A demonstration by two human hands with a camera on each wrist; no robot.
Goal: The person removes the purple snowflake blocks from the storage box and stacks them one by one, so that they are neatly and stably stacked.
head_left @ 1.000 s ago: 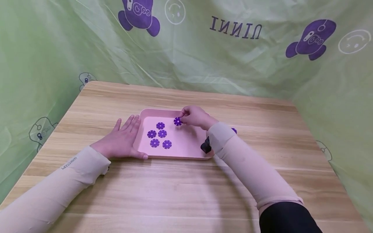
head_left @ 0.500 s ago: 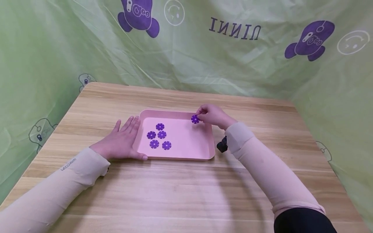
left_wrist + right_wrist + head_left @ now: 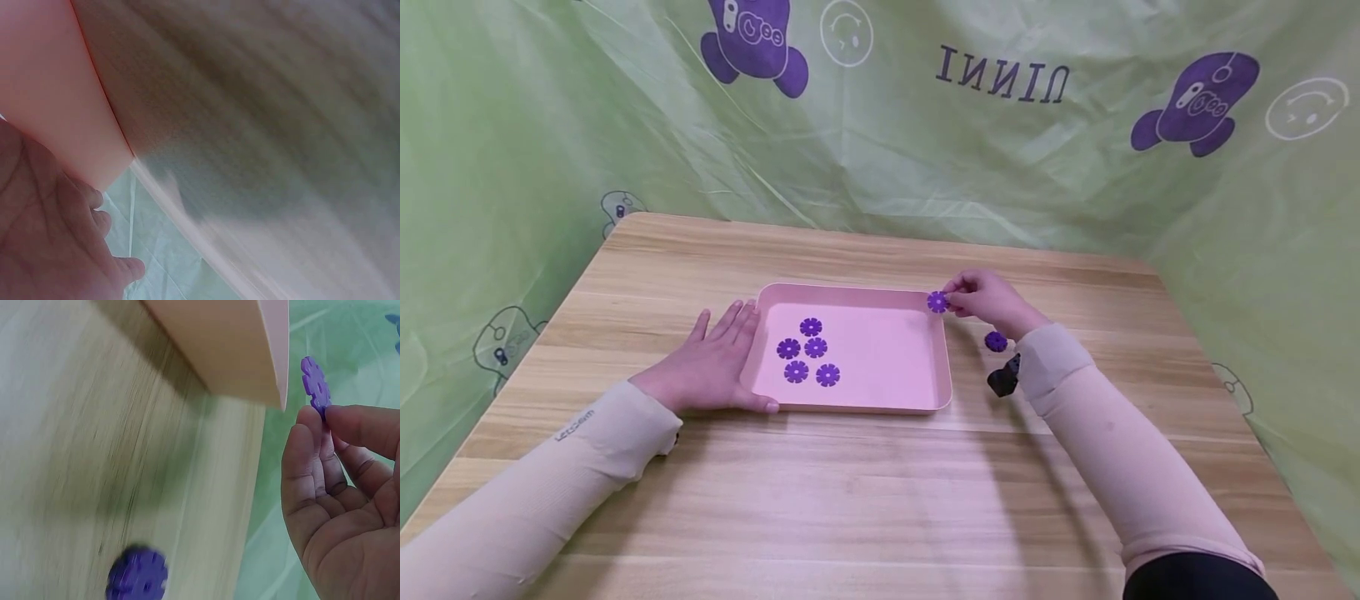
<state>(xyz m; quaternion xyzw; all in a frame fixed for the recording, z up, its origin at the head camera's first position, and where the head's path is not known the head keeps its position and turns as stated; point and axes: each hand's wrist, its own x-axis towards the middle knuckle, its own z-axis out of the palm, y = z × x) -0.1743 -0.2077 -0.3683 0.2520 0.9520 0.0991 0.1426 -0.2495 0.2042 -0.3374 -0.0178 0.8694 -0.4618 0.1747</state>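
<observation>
Between thumb and fingertips my right hand (image 3: 988,300) pinches a purple notched plastic disc (image 3: 937,302), held up at the far right corner of a pink tray (image 3: 880,411). The right wrist view shows this disc (image 3: 316,384) nearly edge-on, close beside the tray's wall (image 3: 219,350). Several like purple discs (image 3: 816,347) lie flat in the left half of the tray. Spread out straight, my left hand (image 3: 707,362) rests along the tray's left side, its thumb at the front left corner. In the left wrist view the palm (image 3: 50,219) is beside the tray wall (image 3: 56,81).
A small stack of purple discs (image 3: 996,341) sits on the wooden table (image 3: 865,500) just right of the tray, near the right wrist. A black wrist camera (image 3: 1003,379) hangs under the right sleeve. Green printed cloth (image 3: 880,167) encloses the table's back and sides.
My right hand has moved right with the pinched disc, from over the tray's middle to its far right corner. The stack beside the tray has come into fuller view. The left hand stays put.
</observation>
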